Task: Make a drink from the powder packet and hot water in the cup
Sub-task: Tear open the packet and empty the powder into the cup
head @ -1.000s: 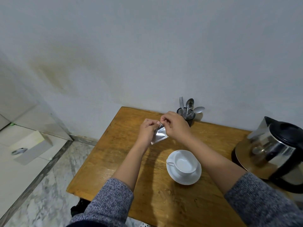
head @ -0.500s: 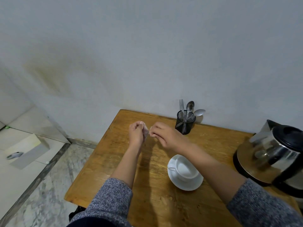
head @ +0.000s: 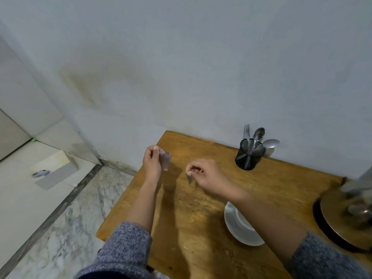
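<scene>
My left hand (head: 152, 164) pinches the silvery powder packet (head: 166, 160) upright above the table's far left part. About a hand's width to its right, my right hand (head: 205, 174) holds a small torn-off strip of the packet (head: 189, 178) between thumb and fingers. The white cup on its saucer (head: 238, 228) stands near the right forearm, which hides most of the cup. The steel kettle (head: 350, 212) on its black base is at the right edge, blurred.
A black mesh holder (head: 249, 154) with a fork and spoons stands against the wall at the back. The wooden table (head: 193, 228) ends at its left edge over a marble floor. A pale box (head: 54, 170) lies on the floor to the left.
The hands, together on the packet a second ago, have pulled apart. The right hand came away with a torn piece while the left kept the packet. The view shifted left.
</scene>
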The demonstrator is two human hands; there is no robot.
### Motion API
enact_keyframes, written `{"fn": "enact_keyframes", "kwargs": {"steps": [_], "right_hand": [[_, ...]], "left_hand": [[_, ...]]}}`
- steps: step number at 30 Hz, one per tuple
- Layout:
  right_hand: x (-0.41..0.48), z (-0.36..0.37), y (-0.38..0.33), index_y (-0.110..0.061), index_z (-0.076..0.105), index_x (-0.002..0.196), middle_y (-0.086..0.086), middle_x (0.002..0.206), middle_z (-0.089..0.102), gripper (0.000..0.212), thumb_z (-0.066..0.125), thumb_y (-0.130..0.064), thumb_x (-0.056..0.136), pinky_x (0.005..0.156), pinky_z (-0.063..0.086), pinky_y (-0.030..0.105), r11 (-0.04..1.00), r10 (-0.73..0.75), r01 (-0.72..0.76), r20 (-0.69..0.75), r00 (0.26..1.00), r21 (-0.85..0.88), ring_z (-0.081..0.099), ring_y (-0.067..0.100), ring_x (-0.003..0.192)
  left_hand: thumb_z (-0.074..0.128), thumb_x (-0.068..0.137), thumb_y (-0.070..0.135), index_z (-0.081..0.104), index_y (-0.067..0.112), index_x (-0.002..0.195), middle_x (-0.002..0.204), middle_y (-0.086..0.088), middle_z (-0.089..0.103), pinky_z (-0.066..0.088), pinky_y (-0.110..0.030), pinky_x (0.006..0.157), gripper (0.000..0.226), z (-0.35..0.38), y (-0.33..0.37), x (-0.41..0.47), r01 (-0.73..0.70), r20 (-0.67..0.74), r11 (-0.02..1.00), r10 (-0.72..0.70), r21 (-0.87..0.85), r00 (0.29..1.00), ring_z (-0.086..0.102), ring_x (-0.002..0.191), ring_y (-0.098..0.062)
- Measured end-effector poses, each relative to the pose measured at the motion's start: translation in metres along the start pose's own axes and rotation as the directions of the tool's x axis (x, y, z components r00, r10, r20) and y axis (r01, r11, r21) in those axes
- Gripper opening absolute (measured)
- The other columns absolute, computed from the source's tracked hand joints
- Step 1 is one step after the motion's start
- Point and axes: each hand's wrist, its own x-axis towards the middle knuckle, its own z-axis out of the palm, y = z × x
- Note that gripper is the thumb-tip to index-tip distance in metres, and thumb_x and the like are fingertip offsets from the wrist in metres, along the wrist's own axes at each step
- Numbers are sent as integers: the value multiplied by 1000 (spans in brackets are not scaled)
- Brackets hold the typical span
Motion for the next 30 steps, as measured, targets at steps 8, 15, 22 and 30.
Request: {"fn": "enact_keyframes", "kwargs": {"steps": [8, 15, 22, 30], "right_hand": [[14, 96, 65, -16, 56, 59, 5, 59, 60, 31, 54, 8, 78, 73, 56, 37, 779, 527, -589, 283, 801, 216, 70, 27, 69], [13, 119, 81, -23, 52, 57, 0, 71, 59, 30, 54, 2, 74, 75, 56, 35, 870, 493, -489, 154, 856, -69, 61, 23, 75], [0, 104, 83, -31, 58, 85, -5, 90, 56, 25, 71, -14, 73, 86, 54, 36, 900, 435, -432, 139, 890, -48, 61, 21, 90], [-30, 11, 56, -26, 59, 89, -2, 81, 67, 20, 73, -34, 76, 75, 54, 43, 844, 442, -341, -177, 879, 415, 64, 20, 75]], "left_hand": [[47, 94, 16, 57, 20, 72, 58, 16, 63, 45, -8, 62, 25, -53, -18, -8, -27, -56, 999, 28, 29, 998, 56, 60, 4], [51, 92, 24, 63, 17, 79, 79, 0, 60, 45, -34, 77, 19, -61, -32, -17, 79, -32, 994, -77, 76, 997, 55, 82, -20], [51, 92, 14, 62, 6, 86, 77, 2, 59, 45, -7, 64, 14, -12, -27, -24, 42, 150, 996, -54, 82, 987, 56, 68, 1], [54, 90, 16, 65, 4, 98, 90, -5, 63, 45, -18, 72, 18, 86, -22, -54, 101, 338, 994, -113, 52, 934, 55, 84, -12]]}}
